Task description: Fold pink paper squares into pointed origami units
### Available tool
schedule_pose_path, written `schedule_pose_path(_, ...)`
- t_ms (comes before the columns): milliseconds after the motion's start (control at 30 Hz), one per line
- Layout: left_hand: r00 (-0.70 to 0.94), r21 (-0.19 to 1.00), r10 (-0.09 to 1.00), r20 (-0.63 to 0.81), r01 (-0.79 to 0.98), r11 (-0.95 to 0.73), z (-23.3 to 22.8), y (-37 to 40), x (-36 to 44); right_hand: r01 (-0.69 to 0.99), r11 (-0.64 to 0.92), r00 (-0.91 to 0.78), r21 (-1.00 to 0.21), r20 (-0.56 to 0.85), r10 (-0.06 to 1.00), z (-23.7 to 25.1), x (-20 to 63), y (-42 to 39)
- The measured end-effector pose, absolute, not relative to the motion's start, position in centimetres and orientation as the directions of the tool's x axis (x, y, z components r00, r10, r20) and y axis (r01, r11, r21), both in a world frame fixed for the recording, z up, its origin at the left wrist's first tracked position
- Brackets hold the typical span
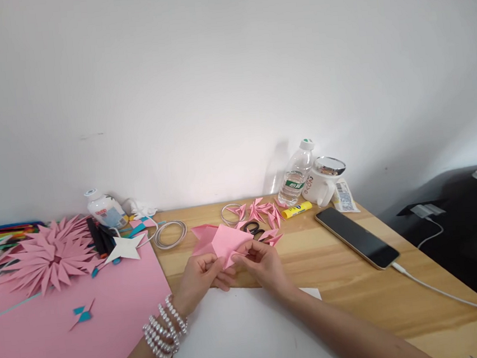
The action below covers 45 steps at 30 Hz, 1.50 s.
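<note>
Both hands meet over the near middle of the wooden table (349, 281), working one folded pink paper (223, 242). The left hand (201, 278), a pearl bracelet (164, 329) on its wrist, pinches the paper's lower edge between thumb and fingers. The right hand (263, 264) grips the paper's right corner with its fingertips. The paper is held just above the table, tilted up toward the wall, its folded flaps pointing left and up.

Just behind the paper lie black-handled scissors (252, 228), partly hidden by it. Beyond the scissors, a scatter of small folded pink pieces (260, 210). Right of those, a yellow glue stick (296, 210) lies on its side, with a water bottle (296, 174) and a white mug (323, 185) standing behind it near the wall.

Right of the paper, a phone (356, 237) lies face up, a white cable (447, 294) plugged into its near end. Left of the paper, a coil of wire (170, 233), a white paper star (125, 248), and a large pink paper flower (49, 256) resting on a big pink sheet (47, 344). A white sheet (245, 336) lies under the forearms, nearer than the paper.
</note>
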<state>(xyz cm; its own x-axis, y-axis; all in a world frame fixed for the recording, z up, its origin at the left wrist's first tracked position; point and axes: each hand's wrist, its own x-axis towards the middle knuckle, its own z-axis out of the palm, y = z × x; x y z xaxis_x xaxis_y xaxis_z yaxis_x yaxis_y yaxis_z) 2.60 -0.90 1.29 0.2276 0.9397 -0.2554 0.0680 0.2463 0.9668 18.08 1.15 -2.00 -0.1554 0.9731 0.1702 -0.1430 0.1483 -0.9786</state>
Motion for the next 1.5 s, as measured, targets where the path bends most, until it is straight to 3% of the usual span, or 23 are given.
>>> schedule_pose_path(367,0.246,0.972,0.941,-0.234,0.074,0.222,0.7,-1.1,2.9,-0.170,0.154,-0.093,-0.973,0.172,0.981,-2.0,18.1,1.2)
schedule_pose_path(600,0.234,0.967,0.940,-0.247,0.005,0.253,0.7,-1.1,2.8,-0.229,0.154,-0.154,-0.961,0.192,0.969,-2.3,18.1,1.3)
schedule_pose_path(967,0.256,0.950,0.919,-0.300,-0.005,0.311,0.6,-1.1,2.9,0.008,0.276,-0.144,-0.961,0.272,0.951,-2.6,18.3,1.3)
schedule_pose_path(1333,0.293,0.949,0.910,-0.293,-0.026,0.315,0.4,-1.1,2.8,-0.026,0.169,-0.195,-0.985,0.171,0.966,-2.5,18.5,1.2)
schedule_pose_path(1500,0.283,0.945,0.908,-0.309,-0.019,0.327,0.4,-1.0,2.8,-0.014,0.190,-0.184,-0.982,0.189,0.964,-2.2,18.3,1.3)
